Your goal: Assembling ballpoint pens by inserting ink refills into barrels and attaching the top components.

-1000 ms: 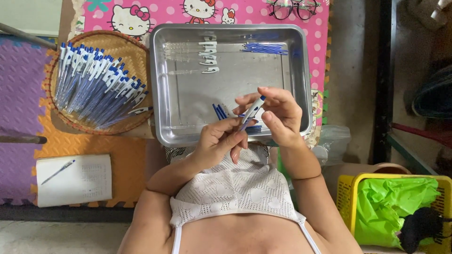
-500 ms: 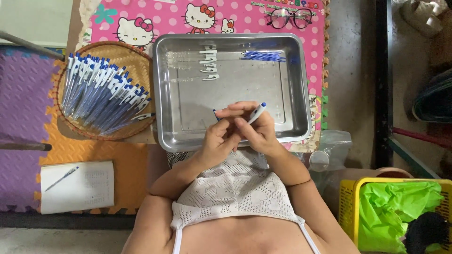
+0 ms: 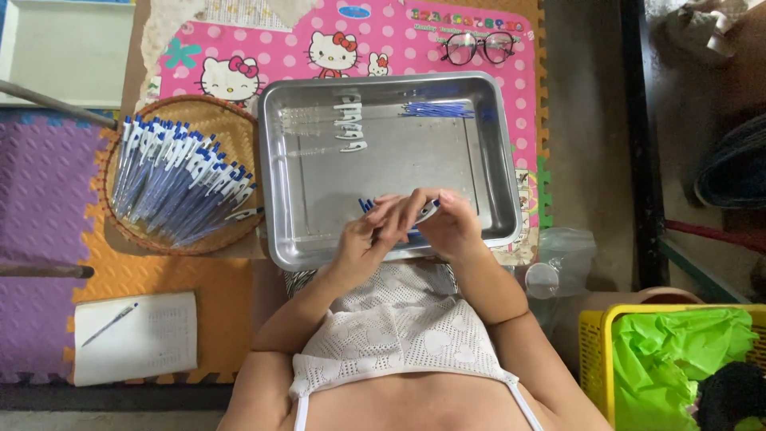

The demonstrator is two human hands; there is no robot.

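Observation:
Both hands meet over the near edge of a shiny metal tray (image 3: 495, 160). My left hand (image 3: 365, 238) and my right hand (image 3: 448, 225) together grip one white and blue pen (image 3: 427, 211), fingers closed around it. Just under the hands, a few blue pen parts (image 3: 366, 205) lie on the tray floor. At the tray's far end lie white pen clips (image 3: 349, 126), thin clear tubes (image 3: 307, 120) and a bunch of blue refills (image 3: 436, 109).
A round woven basket (image 3: 203, 116) left of the tray holds several finished blue and white pens (image 3: 177, 179). A notebook (image 3: 155, 339) with a pen (image 3: 109, 324) lies at lower left. Glasses (image 3: 479, 46) rest beyond the tray. A yellow crate (image 3: 594, 343) with green plastic (image 3: 682, 355) stands at right.
Both hands have drawn closer together and lower toward the tray's near edge, still working the same pen. The view has shifted slightly.

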